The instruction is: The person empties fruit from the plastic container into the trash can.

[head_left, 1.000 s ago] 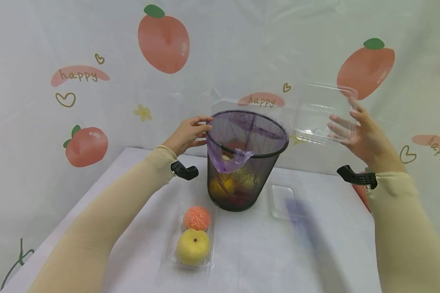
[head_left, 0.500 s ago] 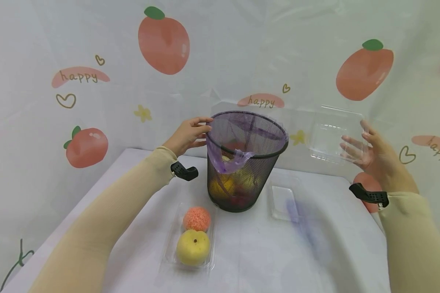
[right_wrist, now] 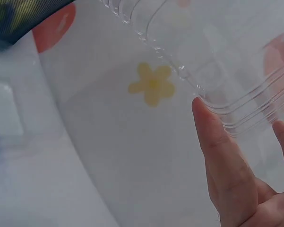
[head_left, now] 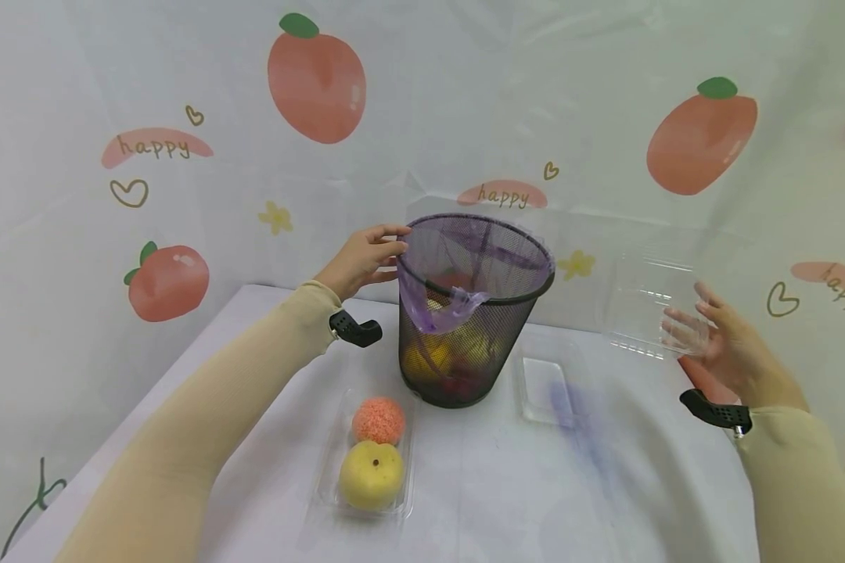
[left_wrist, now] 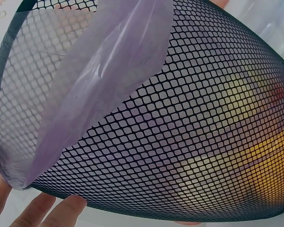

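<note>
A black mesh wastebasket (head_left: 510, 332) stands on the table, lined with a purple plastic bag (head_left: 442, 314) that folds over its rim. Yellow and red fruit-like things show through the mesh. My left hand (head_left: 361, 262) holds the basket's left rim; in the left wrist view its fingertips (left_wrist: 68, 208) lie along the mesh edge. Off to the right and above the table, my right hand (head_left: 735, 344) grips a clear plastic box (head_left: 648, 301) by its right side. In the right wrist view the thumb and a finger are at the edge of that box (right_wrist: 227, 101).
Front left of the basket, a clear tray (head_left: 329, 489) holds a coral-coloured textured ball (head_left: 378, 421) and a yellow pear-like fruit (head_left: 371, 475). Another clear container (head_left: 544, 391) lies right of the basket. A printed white cloth (head_left: 366, 180) hangs behind the table.
My right hand has moved down and slightly to the right, carrying the clear plastic box away from the basket. The left hand stays at the rim.
</note>
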A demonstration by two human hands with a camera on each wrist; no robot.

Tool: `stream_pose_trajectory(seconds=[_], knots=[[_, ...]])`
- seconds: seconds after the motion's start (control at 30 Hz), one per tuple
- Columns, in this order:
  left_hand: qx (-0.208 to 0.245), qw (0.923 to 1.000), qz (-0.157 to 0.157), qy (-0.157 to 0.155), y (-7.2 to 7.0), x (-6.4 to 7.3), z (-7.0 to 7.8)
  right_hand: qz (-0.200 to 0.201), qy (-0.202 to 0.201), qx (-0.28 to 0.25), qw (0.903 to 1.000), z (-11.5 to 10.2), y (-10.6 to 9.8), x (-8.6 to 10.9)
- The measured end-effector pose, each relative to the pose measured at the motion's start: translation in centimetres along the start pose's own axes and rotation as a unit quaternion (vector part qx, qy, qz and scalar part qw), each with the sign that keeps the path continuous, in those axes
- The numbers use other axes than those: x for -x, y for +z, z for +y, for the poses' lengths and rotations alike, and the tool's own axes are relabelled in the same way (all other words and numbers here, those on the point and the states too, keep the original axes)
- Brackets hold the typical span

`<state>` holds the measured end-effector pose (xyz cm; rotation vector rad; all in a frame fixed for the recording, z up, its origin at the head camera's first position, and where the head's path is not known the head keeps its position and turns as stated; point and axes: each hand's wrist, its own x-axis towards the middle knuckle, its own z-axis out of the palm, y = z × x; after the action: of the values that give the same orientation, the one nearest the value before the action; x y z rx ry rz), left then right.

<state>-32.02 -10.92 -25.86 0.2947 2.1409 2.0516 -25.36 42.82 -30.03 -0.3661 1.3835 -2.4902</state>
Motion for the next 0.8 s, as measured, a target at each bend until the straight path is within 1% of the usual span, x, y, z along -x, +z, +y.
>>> stream_pose_trajectory(seconds=[0.13,0.33,0.53,0.7,0.8], knots=[[0.003,1.0,0.001,-0.001,0.1,0.0,-0.1,-0.033,0.01,-0.021,0.9992,1.1,-1.8,0.7],[0.001,1.0,0.005,-0.004,0.2,-0.1,-0.1,-0.034,0.052,0.011,0.998,2.2,-3.9,2.4],[0.003,1.0,0.005,-0.005,0.2,-0.1,-0.2,-0.043,0.064,0.039,0.9963,3.1,-5.4,3.8],[0.005,1.0,0.006,-0.006,0.2,0.0,-0.2,-0.01,0.078,0.068,0.9946,3.8,-6.4,4.9],[0.004,1.0,0.006,-0.003,0.2,0.0,-0.2,-0.001,0.091,0.082,0.9925,4.0,-7.0,5.4]])
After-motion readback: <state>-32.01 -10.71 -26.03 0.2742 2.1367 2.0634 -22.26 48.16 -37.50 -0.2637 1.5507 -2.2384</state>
